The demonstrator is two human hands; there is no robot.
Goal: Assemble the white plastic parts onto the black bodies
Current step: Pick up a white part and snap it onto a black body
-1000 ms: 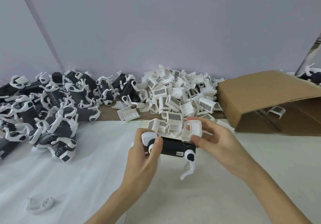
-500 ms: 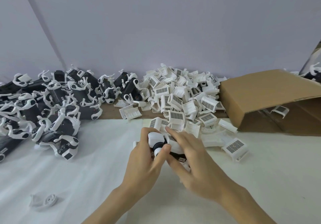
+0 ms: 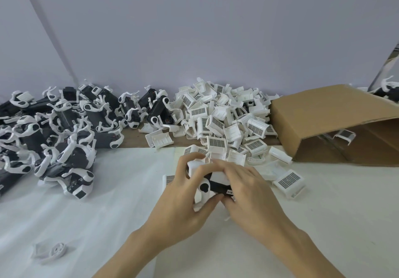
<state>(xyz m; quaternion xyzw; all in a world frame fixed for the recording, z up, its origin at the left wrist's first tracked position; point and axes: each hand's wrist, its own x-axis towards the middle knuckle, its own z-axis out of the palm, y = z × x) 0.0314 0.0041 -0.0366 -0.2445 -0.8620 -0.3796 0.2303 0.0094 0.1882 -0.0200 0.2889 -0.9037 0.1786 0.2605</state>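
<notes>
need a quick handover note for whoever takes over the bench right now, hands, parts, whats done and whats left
Left hand: grips the left end of the black body held over the white mat.
Right hand: curled over the body's right end, pressing a white part onto it; seating is hidden by the fingers.
Supply: pile of loose white parts straight ahead, more in the cardboard box on the right.
Done: heap of black bodies with white pieces on the left, apparently finished.
Left: finish this unit, then work through the white pile.
</notes>
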